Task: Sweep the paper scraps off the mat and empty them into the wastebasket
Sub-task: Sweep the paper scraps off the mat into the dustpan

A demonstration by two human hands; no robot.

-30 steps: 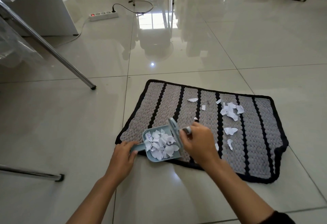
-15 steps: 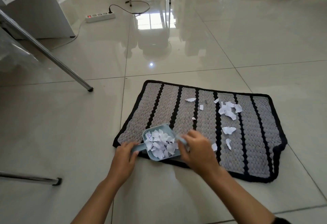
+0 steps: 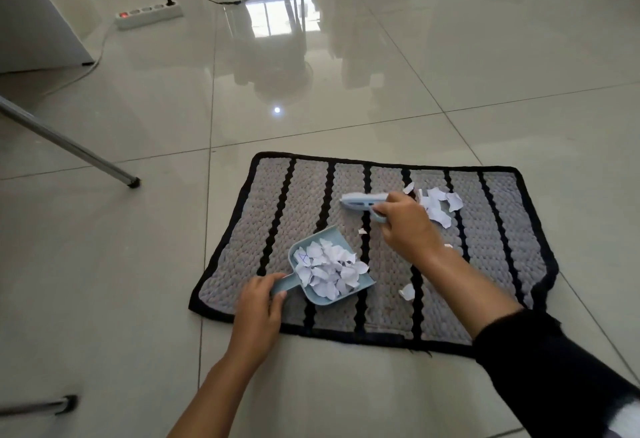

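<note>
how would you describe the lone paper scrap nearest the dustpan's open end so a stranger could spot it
Start at the grey, black-striped mat on the tiled floor. Just right of the pale blue dustpan full of scraps, beneath the right forearm, one small white scrap lies beside a black stripe. Unlike the big pile of scraps at the far edge by the brush, it lies alone.
</note>
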